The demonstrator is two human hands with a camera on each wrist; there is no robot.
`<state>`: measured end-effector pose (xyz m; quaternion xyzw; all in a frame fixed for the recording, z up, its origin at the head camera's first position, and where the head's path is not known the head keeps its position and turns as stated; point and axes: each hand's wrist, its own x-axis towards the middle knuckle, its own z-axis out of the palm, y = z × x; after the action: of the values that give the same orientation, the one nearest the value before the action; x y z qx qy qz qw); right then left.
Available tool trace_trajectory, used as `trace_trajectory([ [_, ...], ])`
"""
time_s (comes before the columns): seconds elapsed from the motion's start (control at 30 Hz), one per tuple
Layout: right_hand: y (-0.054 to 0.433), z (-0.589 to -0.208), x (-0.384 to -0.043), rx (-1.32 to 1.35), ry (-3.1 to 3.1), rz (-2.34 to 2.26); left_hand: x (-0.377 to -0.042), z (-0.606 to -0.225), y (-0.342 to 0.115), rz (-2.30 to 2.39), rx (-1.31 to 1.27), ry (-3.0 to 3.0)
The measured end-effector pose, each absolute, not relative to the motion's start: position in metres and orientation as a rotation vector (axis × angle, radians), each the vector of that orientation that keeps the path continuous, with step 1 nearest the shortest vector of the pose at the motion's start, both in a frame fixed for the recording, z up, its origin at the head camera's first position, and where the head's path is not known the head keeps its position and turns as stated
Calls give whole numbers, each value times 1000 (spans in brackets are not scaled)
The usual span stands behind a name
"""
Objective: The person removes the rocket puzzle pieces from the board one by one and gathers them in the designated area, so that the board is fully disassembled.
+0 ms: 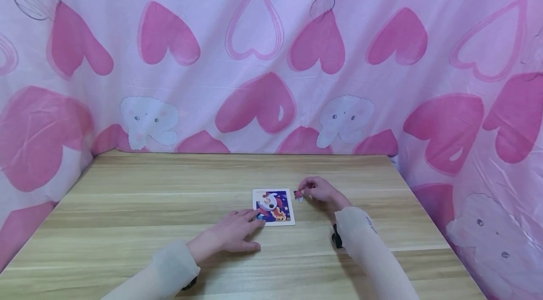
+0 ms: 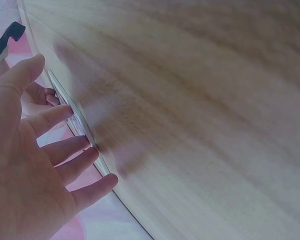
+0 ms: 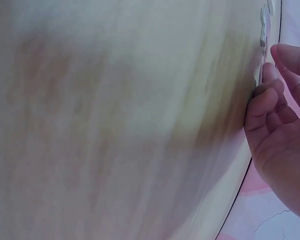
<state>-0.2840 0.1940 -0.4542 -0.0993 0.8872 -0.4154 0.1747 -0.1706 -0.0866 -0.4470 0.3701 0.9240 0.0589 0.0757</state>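
Observation:
A small picture jigsaw puzzle [image 1: 278,215] in a white frame [image 1: 292,215] lies flat on the wooden table. My left hand [image 1: 237,231] spreads its fingers at the frame's left side, fingertips on its lower left edge. In the left wrist view, the left hand [image 2: 35,165] shows its palm with fingers apart and nothing gripped. Just right of the frame, my right hand [image 1: 320,190] pinches a loose puzzle piece [image 1: 299,195] close to the tabletop. Curled fingers of the right hand [image 3: 282,120] appear in the right wrist view, beside the thin edge of the piece [image 3: 263,30].
The wood-grain table [image 1: 161,205] reaches back to a pink curtain [image 1: 203,78] printed with hearts, which also hangs along both sides. A black strap piece [image 1: 337,236] shows beneath the right sleeve.

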Motion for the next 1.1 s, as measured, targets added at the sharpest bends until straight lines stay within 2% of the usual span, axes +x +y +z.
trace_trajectory([
  [0.17,193,-455,-283,-296,2528,-1199,-170,-447,-87,181,1114,2772],
  [0.87,148,-459,-273,-715,2578,-1149,-169,-443,-87,190,1110,2769],
  [1.1,134,-458,-273,-772,2592,-1085,-168,-443,-87,202,1114,2769],
])
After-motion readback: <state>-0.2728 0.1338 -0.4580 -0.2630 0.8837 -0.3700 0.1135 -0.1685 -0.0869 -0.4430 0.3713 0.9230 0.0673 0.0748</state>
